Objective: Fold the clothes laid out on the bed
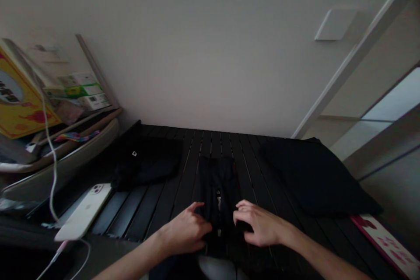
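Observation:
A narrow folded dark garment lies on the black slatted surface in front of me, with small white marks down its middle. My left hand is closed at its near left side, fingers curled into the fabric. On the opposite side, my right hand bends its fingers and thumb around the near right edge. The fingertips of both hands are partly lost in the dark cloth. To the left lies another dark folded garment with a small white tag. A larger dark folded cloth lies to the right.
A white phone with a cable plugged in lies at the left. Beyond it, a shelf holds a yellow box and small green-white boxes. A pink-and-white item sticks out under the right cloth. A wall rises behind.

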{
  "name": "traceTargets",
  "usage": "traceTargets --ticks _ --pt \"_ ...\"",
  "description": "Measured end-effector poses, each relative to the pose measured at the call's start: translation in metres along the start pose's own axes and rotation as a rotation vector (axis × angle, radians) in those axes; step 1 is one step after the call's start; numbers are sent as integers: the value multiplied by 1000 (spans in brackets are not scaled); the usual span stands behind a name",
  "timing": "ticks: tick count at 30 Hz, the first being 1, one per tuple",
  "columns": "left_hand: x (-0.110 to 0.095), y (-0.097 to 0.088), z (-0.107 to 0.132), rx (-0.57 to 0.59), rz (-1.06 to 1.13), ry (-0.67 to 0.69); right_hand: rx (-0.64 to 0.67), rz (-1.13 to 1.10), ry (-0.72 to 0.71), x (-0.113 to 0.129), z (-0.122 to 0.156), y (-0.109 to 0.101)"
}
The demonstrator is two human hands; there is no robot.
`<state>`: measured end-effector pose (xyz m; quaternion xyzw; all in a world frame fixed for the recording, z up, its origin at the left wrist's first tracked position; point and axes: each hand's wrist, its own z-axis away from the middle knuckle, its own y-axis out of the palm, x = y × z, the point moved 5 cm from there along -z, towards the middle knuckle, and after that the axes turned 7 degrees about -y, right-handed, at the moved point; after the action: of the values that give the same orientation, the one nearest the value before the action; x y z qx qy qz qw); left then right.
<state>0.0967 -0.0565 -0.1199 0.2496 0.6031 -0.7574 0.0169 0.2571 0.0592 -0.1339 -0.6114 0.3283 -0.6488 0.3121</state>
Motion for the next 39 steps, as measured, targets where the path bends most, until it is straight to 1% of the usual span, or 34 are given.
traceTargets --ticks 2,3,4,6,8,9,10,11,12,13,14,16,17,18,20,21,23,24,26,28,30,35,37,39 --pt "3 -16 -10 -16 157 -41 26 -165 13 -3 -7 -15" --pt "10 -26 -18 -55 239 -81 -2 -230 12 -7 -12 -26" --pt "20 -37 -26 -119 306 -132 -64 -271 16 -14 -19 -39" --pt "47 -56 -43 -315 371 -255 -276 -260 71 -37 -32 -66" --pt "73 -68 -57 -532 332 -389 -524 -145 204 -65 -42 -85" --pt "83 -70 -63 -619 285 -463 -627 -61 278 -77 -46 -88" --pt "91 -68 -67 -683 224 -530 -700 35 340 -87 -50 -86" --pt "94 -64 -70 -723 154 -577 -739 137 383 -94 -53 -80" --pt "95 -57 -74 -739 82 -599 -739 236 402 -98 -58 -70" --pt "94 -48 -77 -726 17 -590 -701 319 400 -100 -62 -57" --pt "91 -37 -80 -688 -34 -560 -636 377 393 -102 -66 -42" --pt "87 -13 -86 -568 -92 -503 -484 414 399 -105 -71 -13" --pt "87 -2 -87 -511 -97 -497 -424 410 413 -106 -71 -3" --pt "88 6 -88 -469 -93 -501 -380 401 430 -107 -71 4" --pt "91 15 -89 -440 -75 -515 -335 388 456 -107 -70 8" --pt "92 16 -89 -444 -66 -520 -328 388 463 -106 -69 7" --pt "94 14 -87 -489 -56 -557 -352 399 489 -104 -68 1" --pt "96 11 -84 -531 -61 -594 -387 415 513 -103 -66 -3" --pt "98 3 -76 -636 -97 -705 -498 464 586 -99 -59 -12" --pt "101 -3 -68 -706 -142 -819 -589 508 652 -96 -52 -17" --pt "103 -6 -65 -700 -155 -879 -605 510 686 -95 -48 -17" --pt "103 -5 -73 -587 -66 -894 -520 340 766 -105 -52 -12" --pt "102 -6 -77 -560 -34 -919 -517 296 794 -108 -55 -15" --pt "99 -9 -82 -564 -6 -930 -530 309 787 -107 -54 -23"
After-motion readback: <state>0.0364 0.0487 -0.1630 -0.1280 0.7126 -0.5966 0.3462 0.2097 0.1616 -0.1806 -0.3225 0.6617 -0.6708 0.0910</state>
